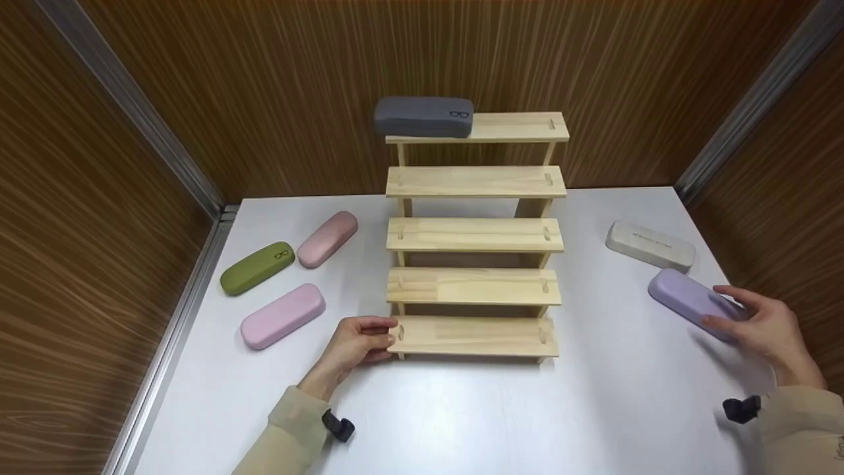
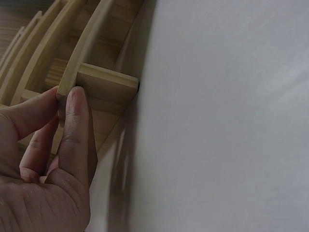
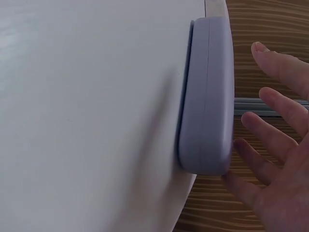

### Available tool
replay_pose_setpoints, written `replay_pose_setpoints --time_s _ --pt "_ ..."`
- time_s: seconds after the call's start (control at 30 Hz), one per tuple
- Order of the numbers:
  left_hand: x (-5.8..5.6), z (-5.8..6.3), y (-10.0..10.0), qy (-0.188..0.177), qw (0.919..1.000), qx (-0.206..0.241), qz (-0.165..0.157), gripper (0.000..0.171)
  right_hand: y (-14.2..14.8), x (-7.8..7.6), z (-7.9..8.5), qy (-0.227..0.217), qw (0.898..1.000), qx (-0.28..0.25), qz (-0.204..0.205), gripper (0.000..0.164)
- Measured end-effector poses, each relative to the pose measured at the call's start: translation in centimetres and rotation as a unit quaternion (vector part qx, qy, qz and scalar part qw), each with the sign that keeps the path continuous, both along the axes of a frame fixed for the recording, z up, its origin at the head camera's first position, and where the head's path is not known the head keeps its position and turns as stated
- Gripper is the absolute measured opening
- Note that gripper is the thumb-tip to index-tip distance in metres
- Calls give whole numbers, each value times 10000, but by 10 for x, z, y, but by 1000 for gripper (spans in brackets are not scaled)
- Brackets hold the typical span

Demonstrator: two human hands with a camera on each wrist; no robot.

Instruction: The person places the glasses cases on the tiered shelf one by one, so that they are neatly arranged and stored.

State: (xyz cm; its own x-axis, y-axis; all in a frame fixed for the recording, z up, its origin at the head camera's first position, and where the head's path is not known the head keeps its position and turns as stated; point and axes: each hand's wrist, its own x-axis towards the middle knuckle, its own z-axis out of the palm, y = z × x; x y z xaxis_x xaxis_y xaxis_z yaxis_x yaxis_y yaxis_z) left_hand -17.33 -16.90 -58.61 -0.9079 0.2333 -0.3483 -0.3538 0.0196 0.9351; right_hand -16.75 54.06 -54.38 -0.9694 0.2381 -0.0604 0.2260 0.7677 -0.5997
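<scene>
My left hand [image 1: 359, 343] pinches the left end of the lowest board of a tiered wooden display shelf [image 1: 476, 336]. In the left wrist view, thumb and fingers press on either side of that board [image 2: 72, 72]. At the right, my right hand [image 1: 768, 326] is over the near end of a lavender glasses case [image 1: 689, 300], which lies on the table. The right wrist view shows its fingers spread beside the lavender case [image 3: 207, 96], not curled round it. A dark grey-blue glasses case [image 1: 422, 117] sits on the left of the top board.
On the white table [image 1: 488, 409], a light grey case [image 1: 651, 245] lies just behind the lavender one. Left of the shelf lie an olive green case [image 1: 256, 269], a dusty pink case [image 1: 328, 239] and a light pink case [image 1: 283, 316]. Wood-grain walls [image 1: 297, 86] enclose the table.
</scene>
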Motion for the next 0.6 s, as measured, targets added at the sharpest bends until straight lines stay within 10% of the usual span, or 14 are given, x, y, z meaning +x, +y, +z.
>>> replay_pose_setpoints --time_s 0.6 --pt "-1 -1 0 -60 10000 58 9 42 5 -2 -21 -364 9993 6 -19 76"
